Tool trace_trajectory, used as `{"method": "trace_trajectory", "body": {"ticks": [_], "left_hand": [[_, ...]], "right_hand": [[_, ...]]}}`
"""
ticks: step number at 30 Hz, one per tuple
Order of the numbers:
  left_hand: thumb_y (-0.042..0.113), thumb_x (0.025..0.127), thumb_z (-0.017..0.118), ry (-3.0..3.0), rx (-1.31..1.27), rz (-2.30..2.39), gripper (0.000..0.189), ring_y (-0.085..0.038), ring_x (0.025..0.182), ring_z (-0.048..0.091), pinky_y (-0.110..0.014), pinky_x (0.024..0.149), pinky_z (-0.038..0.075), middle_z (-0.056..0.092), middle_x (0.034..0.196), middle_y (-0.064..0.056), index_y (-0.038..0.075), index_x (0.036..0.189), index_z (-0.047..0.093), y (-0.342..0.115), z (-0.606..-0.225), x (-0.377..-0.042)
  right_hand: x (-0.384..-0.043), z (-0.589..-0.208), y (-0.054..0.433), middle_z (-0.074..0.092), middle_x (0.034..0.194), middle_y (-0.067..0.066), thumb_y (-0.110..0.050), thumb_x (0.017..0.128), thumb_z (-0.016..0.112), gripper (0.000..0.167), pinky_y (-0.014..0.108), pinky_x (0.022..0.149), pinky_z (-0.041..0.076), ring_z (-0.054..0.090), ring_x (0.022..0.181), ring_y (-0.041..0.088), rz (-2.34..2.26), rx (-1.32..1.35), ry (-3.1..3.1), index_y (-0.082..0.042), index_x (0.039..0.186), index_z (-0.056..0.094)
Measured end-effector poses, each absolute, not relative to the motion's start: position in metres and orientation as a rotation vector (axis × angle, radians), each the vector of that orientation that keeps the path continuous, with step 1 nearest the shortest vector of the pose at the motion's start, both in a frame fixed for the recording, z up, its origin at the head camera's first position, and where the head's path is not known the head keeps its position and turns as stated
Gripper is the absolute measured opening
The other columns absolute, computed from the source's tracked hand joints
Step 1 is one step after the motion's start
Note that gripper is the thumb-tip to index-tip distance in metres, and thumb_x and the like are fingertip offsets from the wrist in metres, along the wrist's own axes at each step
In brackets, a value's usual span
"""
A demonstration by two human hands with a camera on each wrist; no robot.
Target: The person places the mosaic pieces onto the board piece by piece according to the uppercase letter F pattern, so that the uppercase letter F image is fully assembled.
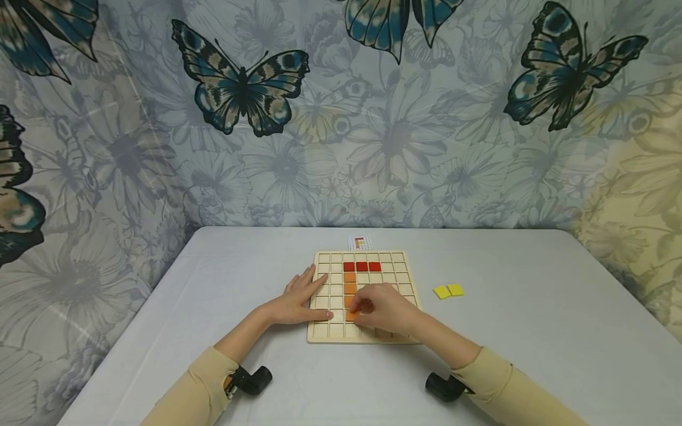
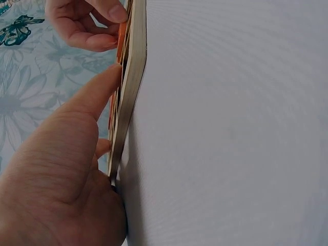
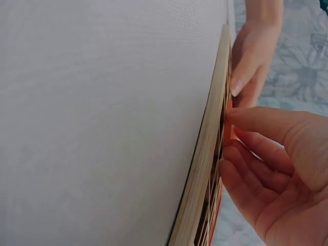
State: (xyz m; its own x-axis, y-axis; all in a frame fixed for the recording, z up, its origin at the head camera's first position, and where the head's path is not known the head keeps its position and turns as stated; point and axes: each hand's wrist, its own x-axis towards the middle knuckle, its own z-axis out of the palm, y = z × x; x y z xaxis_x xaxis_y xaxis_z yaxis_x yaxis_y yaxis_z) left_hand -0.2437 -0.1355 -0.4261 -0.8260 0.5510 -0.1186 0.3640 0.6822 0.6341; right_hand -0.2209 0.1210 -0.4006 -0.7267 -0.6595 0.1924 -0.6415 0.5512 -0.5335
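A wooden grid board [image 1: 330,332] lies flat on the table. Along its upper part run three red tiles [image 1: 362,267], with a column of orange tiles [image 1: 349,288] below the leftmost one. My left hand [image 1: 295,299] rests on the board's left side, fingers spread and thumb straight. At the bottom of the column, my right hand [image 1: 386,309] pinches the lowest orange tile [image 1: 350,316] between thumb and fingertips. The right wrist view shows that thumb touching the orange tile [image 3: 228,123] at the board's surface; part of the tile is hidden by the fingers.
Two yellow tiles [image 1: 449,291] lie side by side on the white table [image 1: 511,349], right of the board. Just behind the board is a small pattern card [image 1: 360,242] with a coloured grid. A butterfly-print cloth [image 1: 394,148] hangs behind the table.
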Motion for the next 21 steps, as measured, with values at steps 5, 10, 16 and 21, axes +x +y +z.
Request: {"method": "trace_trajectory", "body": {"ticks": [5,10,16,21], "left_hand": [[0.056,0.087,0.066,2.6,0.725,0.878,0.093,-0.03,0.147,-0.012,-0.052,0.116,-0.005,-0.01,0.162,-0.014,0.016,0.157,0.02,-0.135,-0.426,-0.244],[0.055,0.087,0.066,2.601,0.721,0.877,0.094,-0.03,0.147,-0.013,-0.053,0.116,-0.005,-0.01,0.162,-0.014,0.017,0.158,0.019,-0.135,-0.426,-0.244],[0.056,0.086,0.066,2.6,0.719,0.884,0.094,-0.031,0.147,-0.013,-0.053,0.116,-0.005,-0.01,0.162,-0.014,0.016,0.158,0.019,-0.135,-0.427,-0.244],[0.057,0.086,0.066,2.606,0.731,0.877,0.095,-0.03,0.147,-0.013,-0.052,0.116,-0.005,-0.01,0.162,-0.014,0.016,0.158,0.019,-0.136,-0.428,-0.245]], "right_hand": [[-0.221,-0.402,0.12,0.067,0.083,-0.007,-0.009,0.081,0.079,0.011,0.023,0.072,0.051,0.059,0.077,0.01,-0.935,-1.135,2.739,-0.012,0.089,0.072],[-0.219,-0.402,0.12,0.068,0.085,-0.006,-0.009,0.081,0.079,0.012,0.023,0.073,0.052,0.059,0.079,0.01,-0.947,-1.124,2.74,-0.012,0.091,0.072],[-0.218,-0.401,0.123,0.069,0.088,-0.007,-0.01,0.081,0.079,0.014,0.024,0.073,0.051,0.058,0.081,0.01,-0.945,-1.098,2.734,-0.012,0.094,0.073],[-0.218,-0.401,0.132,0.069,0.091,-0.007,-0.009,0.083,0.077,0.014,0.027,0.076,0.053,0.061,0.084,0.012,-1.002,-1.051,2.716,-0.012,0.096,0.073]]}}
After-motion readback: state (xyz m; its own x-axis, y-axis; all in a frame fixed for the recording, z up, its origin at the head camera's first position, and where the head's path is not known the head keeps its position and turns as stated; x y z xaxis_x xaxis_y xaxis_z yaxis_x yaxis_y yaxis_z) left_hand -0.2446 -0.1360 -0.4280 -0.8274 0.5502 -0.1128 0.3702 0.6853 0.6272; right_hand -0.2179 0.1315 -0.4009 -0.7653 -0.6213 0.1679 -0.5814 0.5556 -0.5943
